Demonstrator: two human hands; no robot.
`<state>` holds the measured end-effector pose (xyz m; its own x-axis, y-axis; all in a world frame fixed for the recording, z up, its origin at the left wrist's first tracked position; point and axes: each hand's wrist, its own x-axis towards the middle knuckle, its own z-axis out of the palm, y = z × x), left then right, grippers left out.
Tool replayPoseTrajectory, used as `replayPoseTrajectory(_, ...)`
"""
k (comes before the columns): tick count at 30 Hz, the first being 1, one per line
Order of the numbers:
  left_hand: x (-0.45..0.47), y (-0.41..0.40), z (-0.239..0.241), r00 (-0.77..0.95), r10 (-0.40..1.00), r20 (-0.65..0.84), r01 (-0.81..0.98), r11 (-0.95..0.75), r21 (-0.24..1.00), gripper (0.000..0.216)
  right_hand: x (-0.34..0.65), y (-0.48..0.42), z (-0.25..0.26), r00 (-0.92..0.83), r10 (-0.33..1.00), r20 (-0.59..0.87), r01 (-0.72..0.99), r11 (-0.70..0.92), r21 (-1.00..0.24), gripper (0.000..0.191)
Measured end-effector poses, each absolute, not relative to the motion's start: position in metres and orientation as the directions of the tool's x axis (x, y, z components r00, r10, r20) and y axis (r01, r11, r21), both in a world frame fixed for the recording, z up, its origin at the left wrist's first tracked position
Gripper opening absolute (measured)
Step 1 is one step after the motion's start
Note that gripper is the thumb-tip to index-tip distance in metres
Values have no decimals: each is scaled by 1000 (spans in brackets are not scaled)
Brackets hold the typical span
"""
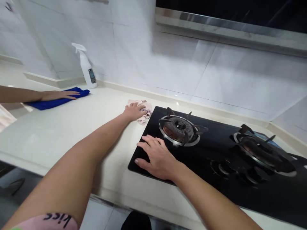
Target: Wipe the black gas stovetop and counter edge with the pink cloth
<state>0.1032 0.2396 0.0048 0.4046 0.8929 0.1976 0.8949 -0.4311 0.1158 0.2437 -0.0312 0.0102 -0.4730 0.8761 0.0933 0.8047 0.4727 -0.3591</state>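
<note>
My left hand (pixel 134 111) presses a pale pink patterned cloth (pixel 142 121) onto the white countertop, just left of the hob. Its fingers are bent over the crumpled cloth, which is partly hidden under the palm. On the left front part of the black glass gas hob (pixel 201 166) rests my right hand (pixel 155 156), palm down, fingers spread and holding nothing. Directly beyond that hand is the left burner (pixel 178 127) with its dark pan support.
A co-worker's hand (pixel 59 95) lies on a blue cloth (pixel 48 104) at the left. Behind it a white spray bottle (pixel 85 68) stands by the tiled wall. The right burner (pixel 261 150) and control knobs (pixel 224 167) are on the hob. A dark range hood (pixel 230 19) overhangs.
</note>
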Motion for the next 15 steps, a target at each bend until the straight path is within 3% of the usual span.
replayPoseTrajectory(8, 74, 163, 5, 474, 857, 204, 869, -492, 46, 54, 243, -28, 11, -463, 884, 68, 809, 453, -374, 59)
replayPoseTrajectory(15, -11, 55, -1, 608, 759, 233, 771, -634, 52, 53, 246, -29, 11, -481, 873, 86, 786, 472, -400, 58)
